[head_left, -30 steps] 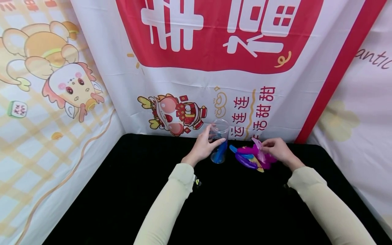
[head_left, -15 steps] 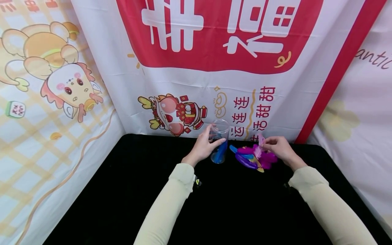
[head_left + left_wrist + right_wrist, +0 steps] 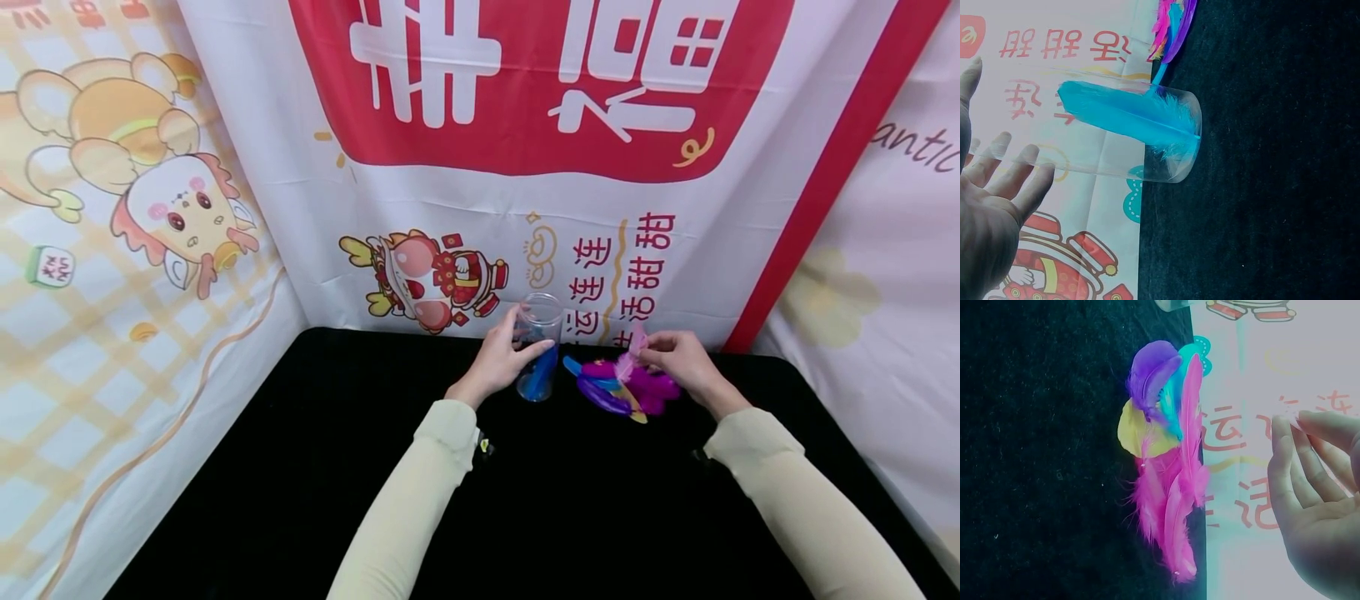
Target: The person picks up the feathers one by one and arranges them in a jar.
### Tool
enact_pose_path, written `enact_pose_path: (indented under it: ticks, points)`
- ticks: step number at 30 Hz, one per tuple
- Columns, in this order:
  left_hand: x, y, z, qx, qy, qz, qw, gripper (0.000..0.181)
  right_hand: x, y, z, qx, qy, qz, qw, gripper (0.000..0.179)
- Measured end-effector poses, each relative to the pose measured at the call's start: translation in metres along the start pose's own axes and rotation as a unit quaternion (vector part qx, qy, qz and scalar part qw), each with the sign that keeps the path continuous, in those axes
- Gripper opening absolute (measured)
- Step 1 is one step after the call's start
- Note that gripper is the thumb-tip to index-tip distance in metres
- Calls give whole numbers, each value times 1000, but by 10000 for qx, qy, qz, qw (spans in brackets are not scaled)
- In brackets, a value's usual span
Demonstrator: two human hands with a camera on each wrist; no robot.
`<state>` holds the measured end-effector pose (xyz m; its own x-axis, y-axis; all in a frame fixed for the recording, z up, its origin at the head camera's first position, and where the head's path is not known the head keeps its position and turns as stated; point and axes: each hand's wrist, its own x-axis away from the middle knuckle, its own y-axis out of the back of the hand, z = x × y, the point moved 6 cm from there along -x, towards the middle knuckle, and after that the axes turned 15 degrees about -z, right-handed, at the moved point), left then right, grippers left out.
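A tall clear plastic cup point(image 3: 547, 310) stands upright near the back of the black table, with a blue feather point(image 3: 1116, 119) leaning inside it. My left hand point(image 3: 497, 354) holds the cup from its left side, thumb across the front. To the right, my right hand point(image 3: 686, 362) pinches a light pink feather point(image 3: 628, 358) between thumb and fingertips, just over a pile of loose feathers. In that pile are magenta feathers point(image 3: 1172, 519), a purple feather point(image 3: 1150, 375), a yellow feather point(image 3: 1141, 431) and a blue one. The right wrist view shows little of the pinched feather.
The black table point(image 3: 570, 517) ends at a white and red printed cloth point(image 3: 435, 192), which hangs right behind the cup and feathers. More printed cloths hang at the left point(image 3: 172, 350) and right point(image 3: 870, 292) sides.
My right hand has raised the pinched light pink feather slightly and turned it from hanging over the pile to slanting left. The left hand and cup have stayed put.
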<state>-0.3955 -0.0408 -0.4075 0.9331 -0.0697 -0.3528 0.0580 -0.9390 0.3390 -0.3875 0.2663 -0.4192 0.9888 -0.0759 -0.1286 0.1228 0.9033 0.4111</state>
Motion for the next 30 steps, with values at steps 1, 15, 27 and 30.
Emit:
enact_pose_path:
  ticks: [1,15,27,30]
  points:
    - [0,0,0,8,-2,-4,10000,72,0,0,1,-26,17,-4,10000,30]
    - [3,0,-3,-52,66,8,10000,73,3,-5,11,108,112,-125,9998,31]
    - [4,0,-2,-71,90,29,9999,76,8,-6,29,301,198,-74,9993,32]
    - [4,0,-2,-96,74,37,9999,76,8,-7,31,246,244,-64,9994,32]
